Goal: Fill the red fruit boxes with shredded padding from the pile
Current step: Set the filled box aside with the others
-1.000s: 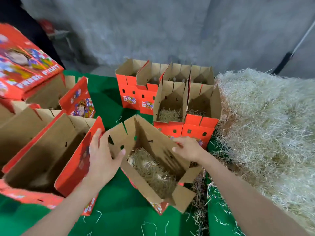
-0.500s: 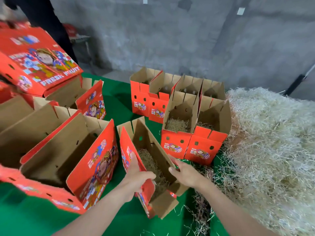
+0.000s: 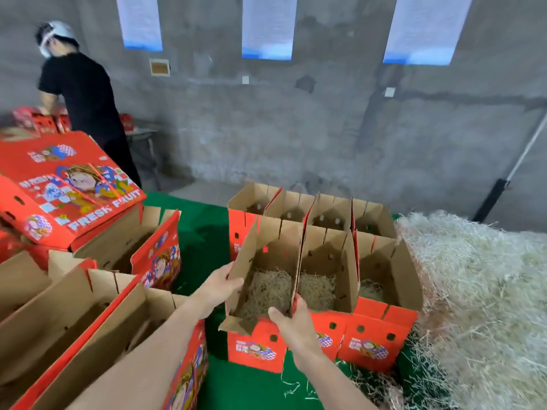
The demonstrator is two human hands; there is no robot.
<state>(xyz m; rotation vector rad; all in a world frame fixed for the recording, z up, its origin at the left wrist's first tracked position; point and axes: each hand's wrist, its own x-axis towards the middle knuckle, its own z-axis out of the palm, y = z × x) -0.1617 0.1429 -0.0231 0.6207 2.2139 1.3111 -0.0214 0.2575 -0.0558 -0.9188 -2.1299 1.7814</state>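
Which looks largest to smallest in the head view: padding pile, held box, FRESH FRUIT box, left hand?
1. padding pile
2. FRESH FRUIT box and held box: look alike, unranked
3. left hand

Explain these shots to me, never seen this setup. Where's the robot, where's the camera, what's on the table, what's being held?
There is no robot here: a person works with two bare hands. Every picture comes from one wide-angle camera worn on that person's head, looking forward and down, so both forearms enter from the bottom edge.

The left hand grips the left flap of an open red fruit box. The right hand has its fingers curled round that box's right wall. The box already holds shredded padding.

It sits at the left end of a row of filled boxes on a green table cover. The pale pile of padding lies to the right. Larger boxes, with no padding visible in them, lie to the left. A second person works in the background.
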